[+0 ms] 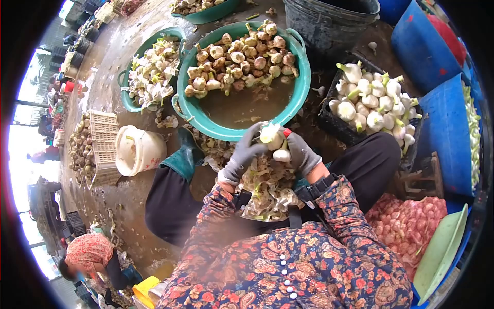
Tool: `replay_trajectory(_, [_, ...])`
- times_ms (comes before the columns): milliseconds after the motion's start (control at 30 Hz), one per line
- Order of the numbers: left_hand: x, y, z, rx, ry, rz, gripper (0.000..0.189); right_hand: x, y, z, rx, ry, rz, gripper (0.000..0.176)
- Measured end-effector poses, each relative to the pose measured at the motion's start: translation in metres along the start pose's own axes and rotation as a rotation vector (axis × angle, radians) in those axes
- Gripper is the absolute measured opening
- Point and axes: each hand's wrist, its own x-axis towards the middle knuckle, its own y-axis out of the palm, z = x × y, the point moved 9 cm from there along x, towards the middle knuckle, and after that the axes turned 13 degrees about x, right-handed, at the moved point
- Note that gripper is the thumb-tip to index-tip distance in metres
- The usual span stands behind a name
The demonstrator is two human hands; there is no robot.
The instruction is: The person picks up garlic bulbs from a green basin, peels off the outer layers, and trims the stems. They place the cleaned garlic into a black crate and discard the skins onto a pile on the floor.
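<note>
Both of my hands wear grey gloves and meet just in front of the near rim of a green tub (216, 133). My left hand (244, 155) is closed around a pale, peeled garlic bulb (271, 135). A second white garlic bulb (282, 154) sits right beside it, against the fingers of my right hand (303, 152), which is closed too. Something red covers a fingertip of the right glove. Unpeeled brown garlic (237, 57) is heaped in the far half of the tub. Loose garlic skins (267, 188) lie below my hands, between my legs.
At the right stands a black crate (337, 126) of white garlic bulbs, near blue containers (445, 129) and a pink net sack (406, 226). A green basin (135, 105) of skins, a white bucket (154, 149) and a plastic crate (104, 126) are at left. Another person (90, 252) bends at lower left.
</note>
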Motion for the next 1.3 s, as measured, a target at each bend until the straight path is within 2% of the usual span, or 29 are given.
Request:
replay_trajectory(33, [-0.003,0.002,0.003,-0.137,-0.157,0.034,0.063,-0.002,0.001,-0.026,0.499,0.35,-0.113,0.032])
replay_trajectory(67, [-0.006,-0.006,0.006,-0.128,-0.241,-0.066,0.057,-0.001,-0.003,-0.051,0.824,0.488,-0.227,0.032])
replay_trajectory(100, [-0.005,-0.003,0.008,-0.128,-0.244,-0.064,0.057,0.0,-0.001,-0.058,0.826,0.489,-0.229,0.032])
replay_trajectory(167, [-0.001,-0.006,0.005,0.498,-0.153,-0.118,0.048,0.003,-0.033,-0.057,0.108,0.312,-0.454,0.033])
replay_trajectory(200, [0.0,-0.006,0.008,0.468,-0.158,-0.178,0.038,0.005,-0.031,-0.056,0.167,0.277,-0.437,0.032])
replay_trajectory(233, [0.0,-0.007,0.011,0.468,-0.16,-0.179,0.038,0.004,-0.031,-0.056,0.167,0.279,-0.435,0.032])
replay_trajectory(300, [-0.003,-0.014,0.033,0.376,-0.395,-0.196,0.032,0.006,-0.025,-0.049,0.064,0.299,-0.338,0.035])
replay_trajectory(333, [-0.005,-0.013,0.03,0.218,-0.42,-0.185,0.027,0.003,-0.025,-0.043,0.064,0.299,-0.342,0.035])
replay_trajectory(367, [-0.006,-0.016,0.035,0.218,-0.42,-0.184,0.027,0.001,-0.018,-0.038,0.193,0.31,-0.289,0.037])
replay_trajectory(433, [-0.003,-0.004,0.048,-0.618,-0.37,-0.128,0.023,-0.001,-0.009,-0.026,0.32,0.321,-0.233,0.04])
replay_trajectory(467, [0.001,-0.002,0.045,-0.68,-0.257,-0.093,0.024,0.001,0.001,-0.018,0.51,0.305,-0.14,0.043])
replay_trajectory(500, [0.0,0.0,0.039,-0.68,-0.256,-0.093,0.024,0.003,0.009,-0.011,0.699,0.287,-0.045,0.046])
replay_trajectory(567, [-0.004,-0.001,0.02,-0.81,-0.205,-0.167,0.023,0.005,0.012,-0.014,0.807,0.319,-0.034,0.049])
replay_trajectory(633, [-0.005,-0.009,0.029,-0.775,-0.196,-0.161,0.024,0.01,0.003,-0.014,0.404,0.221,-0.067,0.054])
replay_trajectory(667, [-0.006,-0.013,0.036,-0.786,-0.237,-0.154,0.025,0.008,0.002,-0.009,0.113,0.09,-0.055,0.055])
replay_trajectory(700, [-0.008,-0.016,0.043,-0.797,-0.28,-0.147,0.026,0.005,0.008,-0.01,0.113,0.091,-0.052,0.055])
replay_trajectory(767, [-0.006,-0.016,0.054,-0.79,-0.314,-0.137,0.025,0.004,0.023,0.011,-0.66,-0.182,-0.036,0.052])
replay_trajectory(833, [-0.007,-0.018,0.056,-0.763,-0.343,-0.201,0.023,0.005,0.017,0.007,-0.668,-0.219,-0.075,0.045])
replay_trajectory(867, [-0.009,-0.016,0.055,-0.762,-0.345,-0.198,0.023,0.008,0.0,-0.014,-0.216,0.003,-0.142,0.042])
replay_trajectory(900, [-0.013,-0.016,0.038,-0.798,-0.257,-0.205,0.023,0.007,-0.006,-0.034,0.238,0.218,-0.202,0.039])
replay_trajectory(933, [-0.015,-0.017,0.025,-0.834,-0.165,-0.209,0.023,0.007,-0.006,-0.028,0.498,0.205,-0.257,0.03])
replay_trajectory(967, [-0.018,-0.022,0.014,-0.807,-0.018,-0.186,0.031,0.006,-0.013,-0.023,0.495,0.201,-0.261,0.03])
replay_trajectory(1033, [-0.04,-0.021,-0.045,-0.703,0.041,-0.136,0.035,-0.003,-0.002,0.034,-0.602,-0.358,0.003,0.024])
replay_trajectory(1067, [-0.039,-0.023,-0.016,-0.412,0.143,0.191,0.025,0.004,-0.023,-0.001,-0.038,-0.162,-0.061,0.022])
replay_trajectory(1100, [-0.051,-0.025,-0.01,-0.55,0.096,0.204,0.028,0.007,-0.026,-0.004,-0.039,-0.163,-0.065,0.022])
replay_trajectory(1167, [-0.065,-0.011,-0.037,-0.222,-0.119,0.434,0.031,0.011,-0.026,-0.035,0.963,0.126,-0.11,0.024])
replay_trajectory(1200, [-0.068,-0.003,-0.05,-0.079,-0.268,0.508,0.031,0.01,-0.02,-0.022,0.807,0.106,-0.204,0.026])
replay_trajectory(1233, [-0.071,0.002,-0.045,-0.097,-0.344,0.547,0.029,0.011,-0.024,-0.027,0.808,0.106,-0.204,0.026])
replay_trajectory(1300, [-0.074,-0.009,-0.042,-0.168,-0.351,0.492,0.022,0.015,-0.007,-0.034,1.55,0.257,0.071,0.025])
